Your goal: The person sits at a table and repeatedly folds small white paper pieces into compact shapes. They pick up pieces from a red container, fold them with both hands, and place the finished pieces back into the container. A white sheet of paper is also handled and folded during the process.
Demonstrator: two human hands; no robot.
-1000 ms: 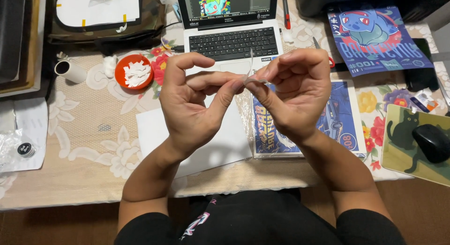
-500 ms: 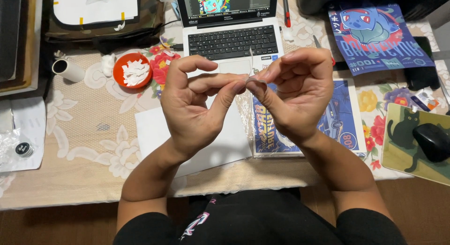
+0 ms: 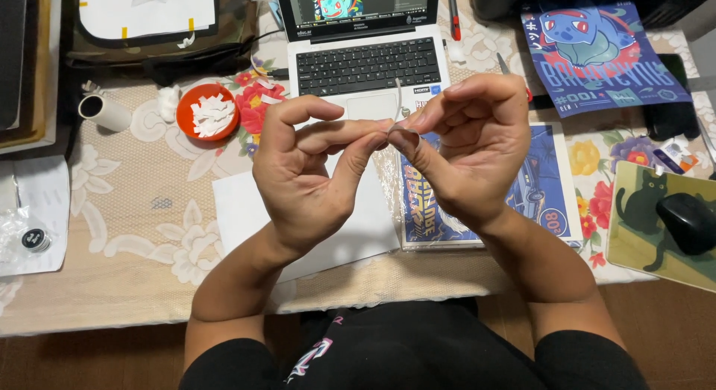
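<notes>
Both hands are working a thin pale strip (image 3: pixel 398 105) above the counter (image 3: pixel 112 285), approx. over the laptop's (image 3: pixel 365 58) trackpad. Left hand (image 3: pixel 313 177) and right hand (image 3: pixel 466 148) are meeting fingertip to fingertip, each pinching narrow on the strip's lower end; other fingers are curling loose. Strip's long axis is running near upright, free end pointing up/away toward the keyboard, w/ a slight bend low down. What it's made of: can't tell.

Containers: a small red dish (image 3: pixel 209 111) is sitting left of the laptop, holding white paper scraps. A white tube (image 3: pixel 104 111) is lying on its side further left. A clear bag w/ a small dark round item (image 3: pixel 30 237) is lying at the counter's left edge.

Surface: lace-pattern floral cloth is covering the counter. A white sheet (image 3: pixel 246 211) is lying under the left hand, a blue print in clear wrap (image 3: pixel 537 189) under the right. A blue creature poster (image 3: pixel 600 51) is lying top right; a black mouse (image 3: pixel 686 222) is resting on a cat mousepad (image 3: pixel 641 218).
</notes>
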